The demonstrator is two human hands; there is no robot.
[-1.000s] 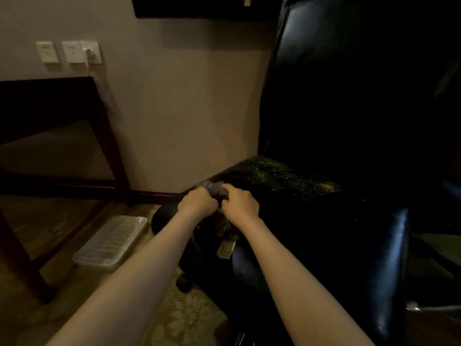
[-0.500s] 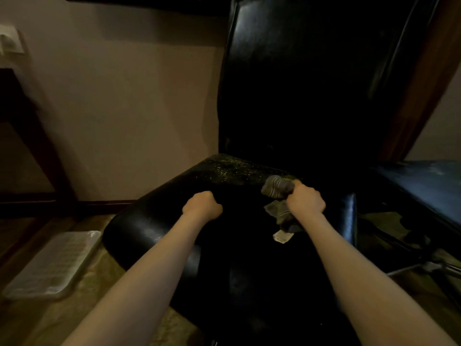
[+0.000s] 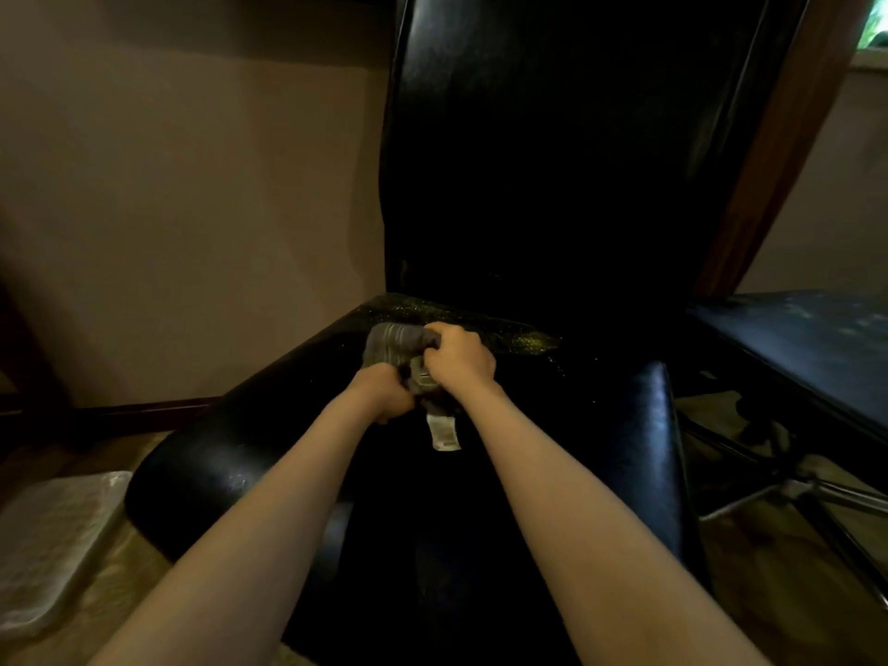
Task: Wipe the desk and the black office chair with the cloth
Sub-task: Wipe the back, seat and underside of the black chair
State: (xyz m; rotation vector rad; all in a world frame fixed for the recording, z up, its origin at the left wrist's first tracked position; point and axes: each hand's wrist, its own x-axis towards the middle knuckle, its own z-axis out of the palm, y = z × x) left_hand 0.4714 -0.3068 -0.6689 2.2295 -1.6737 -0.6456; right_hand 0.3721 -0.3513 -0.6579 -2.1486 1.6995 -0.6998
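The black office chair (image 3: 552, 185) fills the middle of the view, its tall back upright and its shiny seat (image 3: 230, 454) spreading toward me. Yellowish dust specks lie on the seat near the backrest. A grey striped cloth (image 3: 394, 343) is bunched above the seat, with a white tag (image 3: 444, 432) hanging below it. My right hand (image 3: 459, 355) grips the cloth from the right. My left hand (image 3: 384, 394) holds its lower part from the left. The two fists touch each other over the seat's middle.
A beige wall with a dark baseboard (image 3: 144, 408) stands behind the chair on the left. A clear plastic lid or tray (image 3: 45, 540) lies on the patterned carpet at lower left. A second dark chair with a metal base (image 3: 788, 492) stands to the right.
My left hand moved right and took hold of the cloth again. My right hand drew back left toward it, so both fists now meet on the cloth. The view shifted further right.
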